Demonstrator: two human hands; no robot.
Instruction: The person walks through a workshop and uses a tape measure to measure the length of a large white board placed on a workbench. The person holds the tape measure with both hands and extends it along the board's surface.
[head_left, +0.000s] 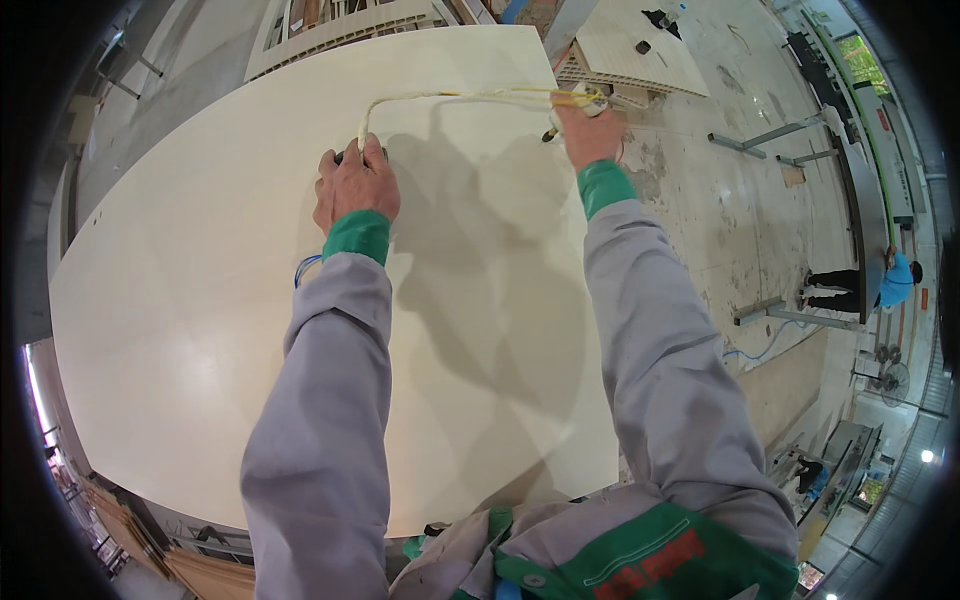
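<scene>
Both my arms reach forward over a large cream-white panel (480,330). My left hand (357,188) is closed over a small dark item on its surface, mostly hidden under the fingers. From beside those fingers a yellowish-white cable (440,95) rises and runs right across the far part of the panel. At the panel's right edge my right hand (592,133) grips the cable's other end, where yellow strands bunch with a whitish piece (592,98). A short dark tip (549,135) sticks out left of this hand.
Blue wire loops (306,268) show beside my left wrist. Beyond the far edge stand pale slatted boards (350,38); another panel (645,45) lies at far right. Metal-legged stands (770,138) hold a dark board (858,215) on the right, with a person in blue (897,282) beside it.
</scene>
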